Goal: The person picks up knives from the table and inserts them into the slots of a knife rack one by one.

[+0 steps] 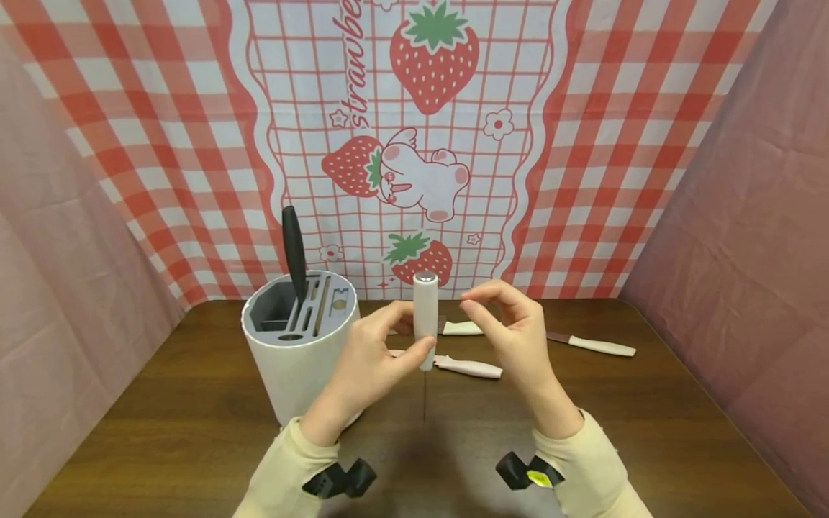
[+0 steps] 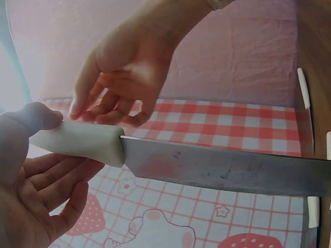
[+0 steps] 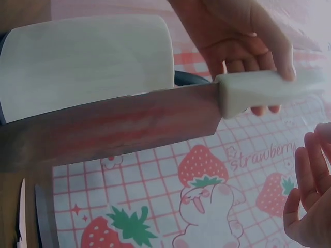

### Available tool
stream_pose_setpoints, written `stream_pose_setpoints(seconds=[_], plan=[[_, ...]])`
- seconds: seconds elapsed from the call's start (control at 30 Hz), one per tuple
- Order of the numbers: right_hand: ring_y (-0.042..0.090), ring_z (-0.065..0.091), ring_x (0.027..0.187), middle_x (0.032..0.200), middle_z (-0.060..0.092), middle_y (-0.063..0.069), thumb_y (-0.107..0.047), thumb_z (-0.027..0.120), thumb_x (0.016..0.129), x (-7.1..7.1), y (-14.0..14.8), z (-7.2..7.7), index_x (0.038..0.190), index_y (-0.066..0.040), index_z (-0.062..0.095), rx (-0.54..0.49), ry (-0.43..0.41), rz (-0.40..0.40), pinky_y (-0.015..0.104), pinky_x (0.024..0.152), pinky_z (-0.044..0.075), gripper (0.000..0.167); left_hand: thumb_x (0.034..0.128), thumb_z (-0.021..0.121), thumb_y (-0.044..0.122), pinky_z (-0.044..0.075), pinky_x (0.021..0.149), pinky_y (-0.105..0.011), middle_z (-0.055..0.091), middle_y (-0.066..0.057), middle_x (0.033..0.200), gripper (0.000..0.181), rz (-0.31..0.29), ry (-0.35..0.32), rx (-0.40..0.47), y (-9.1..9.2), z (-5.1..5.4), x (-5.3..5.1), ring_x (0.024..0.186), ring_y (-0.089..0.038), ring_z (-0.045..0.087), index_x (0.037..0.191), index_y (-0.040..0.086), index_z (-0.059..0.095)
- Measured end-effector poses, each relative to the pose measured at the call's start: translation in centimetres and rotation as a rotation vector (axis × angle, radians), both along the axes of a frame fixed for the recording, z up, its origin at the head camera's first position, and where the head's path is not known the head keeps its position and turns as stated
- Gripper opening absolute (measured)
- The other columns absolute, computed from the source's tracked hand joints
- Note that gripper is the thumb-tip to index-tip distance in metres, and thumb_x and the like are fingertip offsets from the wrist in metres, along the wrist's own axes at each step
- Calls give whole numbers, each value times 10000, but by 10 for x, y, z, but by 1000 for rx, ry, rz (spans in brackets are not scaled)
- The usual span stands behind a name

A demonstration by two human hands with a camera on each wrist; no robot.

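Observation:
A knife with a white handle is in my left hand, which pinches the handle between thumb and fingers. It stands upright, handle end on top, and its broad blade points down at the table. In the head view the blade is seen edge-on as a thin line. My right hand hovers to the right of the handle, apart from it, fingers loosely bent and holding nothing. To the left stands a round white knife block, with a black-handled utensil sticking up from its slotted grey top.
On the table behind my hands lie several more white-handled knives: one at the right, one near the middle, another farther back. A strawberry-print cloth hangs at the back, pink cloth at both sides.

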State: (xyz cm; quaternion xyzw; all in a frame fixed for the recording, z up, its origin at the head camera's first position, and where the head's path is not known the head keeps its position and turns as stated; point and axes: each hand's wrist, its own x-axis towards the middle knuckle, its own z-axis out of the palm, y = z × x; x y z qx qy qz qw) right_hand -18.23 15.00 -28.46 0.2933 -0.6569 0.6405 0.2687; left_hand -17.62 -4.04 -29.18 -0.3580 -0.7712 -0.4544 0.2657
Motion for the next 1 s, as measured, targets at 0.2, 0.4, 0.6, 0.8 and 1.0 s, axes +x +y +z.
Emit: stream_pose_setpoints(seconds=[0.2, 0.4, 0.6, 0.8, 1.0], plan=[[96, 569, 800, 821, 651, -28, 39, 613, 815, -3, 7, -6, 868, 73, 625, -34, -3, -9, 211, 720, 461, 64, 779, 690, 136, 480, 625, -225, 639, -30, 829, 212, 45, 46, 39, -6, 3, -1, 702, -123, 587, 962, 60, 618], [92, 598, 762, 808, 661, -22, 76, 587, 818, -4, 14, -15, 876, 23, 660, -78, -23, 1, 204, 704, 481, 107, 785, 683, 131, 455, 547, -223, 628, -33, 817, 224, 79, 81, 71, -15, 6, 0, 670, -91, 554, 981, 55, 607], [92, 605, 733, 779, 657, -17, 60, 567, 840, -2, 23, -27, 892, 24, 660, -98, -86, -19, 212, 697, 495, 113, 785, 677, 85, 457, 518, -258, 622, -37, 801, 215, 87, 107, 115, -23, 9, 0, 603, -72, 534, 984, 47, 607], [105, 601, 719, 765, 656, -12, 29, 578, 845, -5, 29, -36, 895, 44, 651, -91, -138, -65, 219, 692, 499, 90, 776, 669, 61, 468, 557, -262, 629, -32, 794, 213, 91, 153, 148, -28, 13, 0, 632, -83, 551, 981, 54, 615], [122, 598, 716, 745, 645, -17, 8, 585, 848, -8, 36, -45, 904, 84, 634, -52, -181, -118, 205, 685, 486, 106, 808, 658, 105, 459, 612, -216, 626, -31, 792, 181, 112, 179, 164, -33, 17, 4, 671, -78, 556, 974, 49, 614]])
